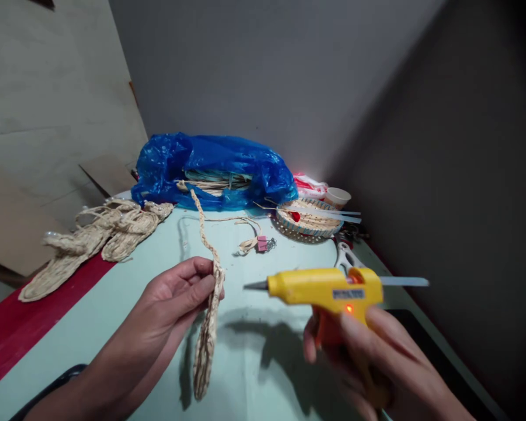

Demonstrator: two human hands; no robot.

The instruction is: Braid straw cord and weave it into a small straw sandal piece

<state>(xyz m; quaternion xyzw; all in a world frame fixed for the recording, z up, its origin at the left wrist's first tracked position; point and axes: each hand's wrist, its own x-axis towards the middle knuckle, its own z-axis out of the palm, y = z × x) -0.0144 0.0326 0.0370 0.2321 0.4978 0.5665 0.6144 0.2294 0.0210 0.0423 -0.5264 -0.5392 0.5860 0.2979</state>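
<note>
My left hand [175, 298] pinches a flat coil of braided straw [205, 345], held on edge above the pale green table [114, 327]. The braid's loose tail [201, 225] runs back toward a blue plastic bag. My right hand [368, 356] grips a yellow hot glue gun [328, 289] by its handle. Its metal nozzle points left, a short gap from the braid. A small orange light glows on the gun's body, and a glue stick sticks out at the rear.
Woven straw sandals [92, 240] lie at the left by a red strip [21, 327]. A blue plastic bag [214, 166] with straw sits at the back. A round woven tray [309, 219] holds glue sticks, beside a cup [337, 197], scissors [345, 254] and a pink clip [262, 242].
</note>
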